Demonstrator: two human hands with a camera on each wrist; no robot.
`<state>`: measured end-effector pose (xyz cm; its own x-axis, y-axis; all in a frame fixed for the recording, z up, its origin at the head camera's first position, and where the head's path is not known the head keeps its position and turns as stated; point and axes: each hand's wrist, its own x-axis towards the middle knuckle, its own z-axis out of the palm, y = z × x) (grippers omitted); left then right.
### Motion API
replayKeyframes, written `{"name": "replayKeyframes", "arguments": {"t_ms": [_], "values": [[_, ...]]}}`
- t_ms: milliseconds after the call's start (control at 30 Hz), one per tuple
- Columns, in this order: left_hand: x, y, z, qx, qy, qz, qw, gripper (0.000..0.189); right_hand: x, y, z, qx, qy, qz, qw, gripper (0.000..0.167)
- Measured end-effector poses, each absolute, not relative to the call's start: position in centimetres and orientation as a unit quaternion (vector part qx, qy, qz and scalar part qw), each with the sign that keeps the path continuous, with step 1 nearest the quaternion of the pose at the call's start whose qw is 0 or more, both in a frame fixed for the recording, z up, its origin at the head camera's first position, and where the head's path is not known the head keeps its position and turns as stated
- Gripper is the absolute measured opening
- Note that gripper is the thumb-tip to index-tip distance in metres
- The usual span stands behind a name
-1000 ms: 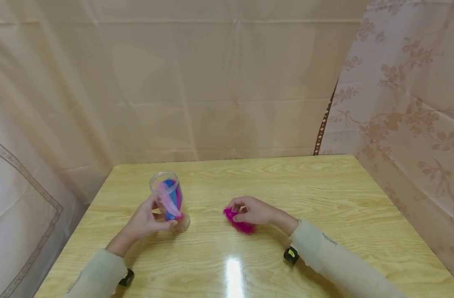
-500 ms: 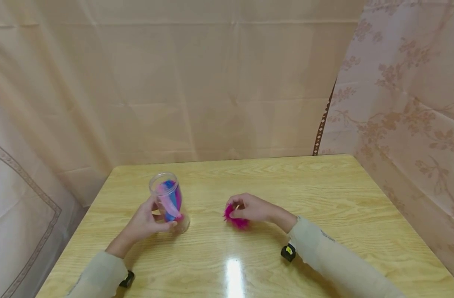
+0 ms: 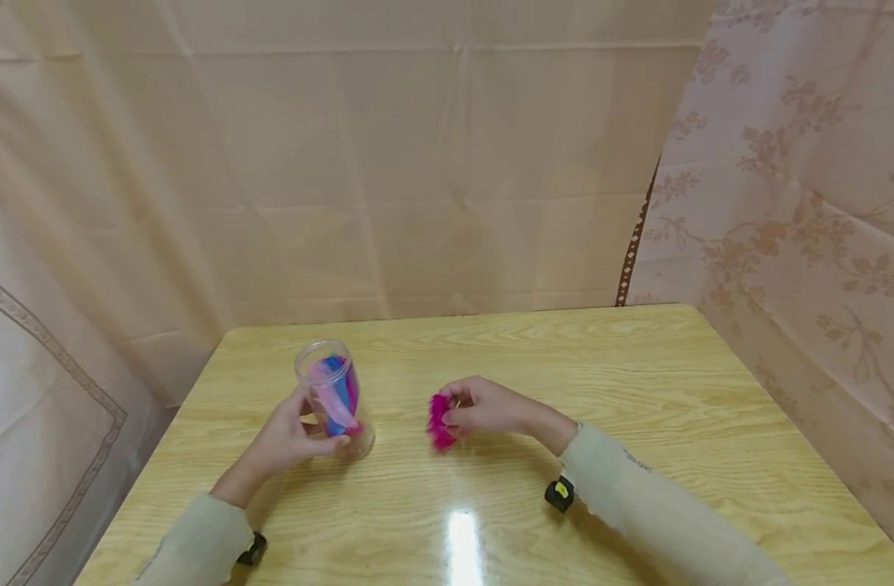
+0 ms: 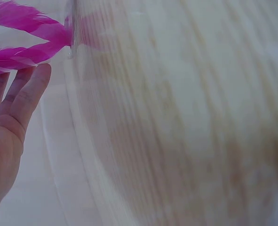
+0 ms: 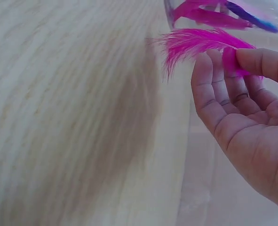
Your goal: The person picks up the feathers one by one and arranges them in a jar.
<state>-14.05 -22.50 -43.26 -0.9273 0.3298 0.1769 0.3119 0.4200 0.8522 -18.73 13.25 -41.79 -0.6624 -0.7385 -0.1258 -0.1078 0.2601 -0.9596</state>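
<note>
My left hand [image 3: 289, 435] grips a clear plastic jar [image 3: 361, 443], tilted and without a lid over its mouth, left of the table's middle. Pink, blue and magenta feathers [image 3: 335, 399] stand inside it; magenta ones [image 4: 28, 54] show through its wall in the left wrist view. To the right, my right hand [image 3: 487, 407] pinches a fluffy magenta feather [image 3: 439, 423] between thumb and fingertips. In the right wrist view that feather [image 5: 190, 42] sticks out past the fingers, its wispy end drooping, with the jar's feathers [image 5: 214, 16] behind it.
Both hands work over a light wood-grain table [image 3: 601, 366]. Beige cloth [image 3: 432, 163] hangs behind it, and a floral curtain [image 3: 806, 228] is at the right. A black wrist camera [image 3: 560, 493] sits under the right sleeve, another camera [image 3: 252, 548] under the left.
My right hand has lifted the magenta feather and moved slightly left with it toward the jar; the feather has swung more upright. The left hand and jar have barely moved.
</note>
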Motion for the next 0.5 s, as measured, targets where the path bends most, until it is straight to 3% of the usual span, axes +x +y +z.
{"name": "replayKeyframes", "arguments": {"t_ms": [500], "values": [[-14.0,-22.5,-43.4,0.196,0.840,0.506,0.005,0.086,-19.5,12.9,-38.4,-0.292,0.720,-0.557,0.294,0.024]]}}
